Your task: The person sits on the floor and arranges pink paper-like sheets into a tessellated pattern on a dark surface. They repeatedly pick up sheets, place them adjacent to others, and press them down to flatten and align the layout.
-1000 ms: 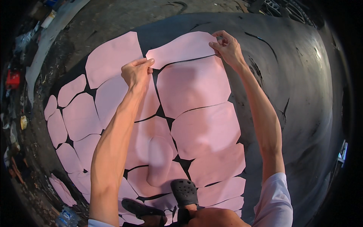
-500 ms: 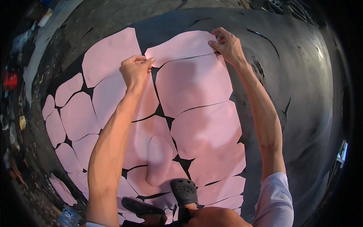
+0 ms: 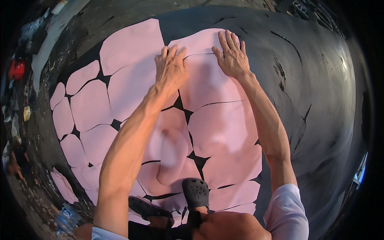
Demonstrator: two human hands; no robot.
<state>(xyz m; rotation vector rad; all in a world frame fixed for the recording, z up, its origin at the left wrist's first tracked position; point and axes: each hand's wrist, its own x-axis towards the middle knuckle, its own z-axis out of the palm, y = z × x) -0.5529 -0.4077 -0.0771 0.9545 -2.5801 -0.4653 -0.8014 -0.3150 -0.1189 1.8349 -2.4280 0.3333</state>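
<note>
Flat pink sheet pieces with rounded, cut-off corners lie side by side on a large black sheet (image 3: pixel 316 88). My left hand (image 3: pixel 173 67) rests on the left end of the farthest wavy-edged pink piece (image 3: pixel 200 42), fingers stretched and a little bent. At that piece's right end my right hand (image 3: pixel 233 58) lies flat, fingers spread. Both hands press from above and hold nothing. A broad pink piece (image 3: pixel 212 86) adjoins it on the near side, with a thin dark seam between them. Part of each piece is hidden under my hands.
A loose long pink piece (image 3: pixel 172 160) lies over the others near my feet. My dark clog (image 3: pixel 195 192) stands on the pink pieces. Folded pink material (image 3: pixel 64 186) and a clear plastic bottle (image 3: pixel 69 216) are at the lower left. A red object (image 3: pixel 17 69) sits far left.
Both hands have gone from pinching the far piece's ends to lying open on top of it. The left hand has shifted right. My view has shifted slightly.
</note>
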